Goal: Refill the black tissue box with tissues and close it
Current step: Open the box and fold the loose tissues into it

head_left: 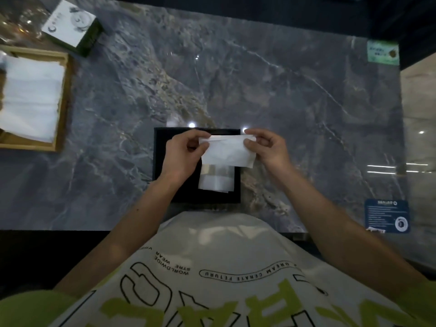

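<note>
The black tissue box (162,166) lies flat on the marble table just in front of me. A white tissue (226,152) is stretched between both hands above the box. My left hand (184,153) pinches its left edge, and my right hand (266,147) pinches its right edge with thumb and fingers. Below the held tissue, more white tissue (215,181) shows through the box's middle opening. The far part of the box is hidden behind my hands and the tissue.
A wooden tray (61,102) holding a stack of white tissues (30,95) sits at the left edge. A white and dark green box (70,25) stands at the back left. A green card (382,53) and a blue card (387,215) lie along the right side.
</note>
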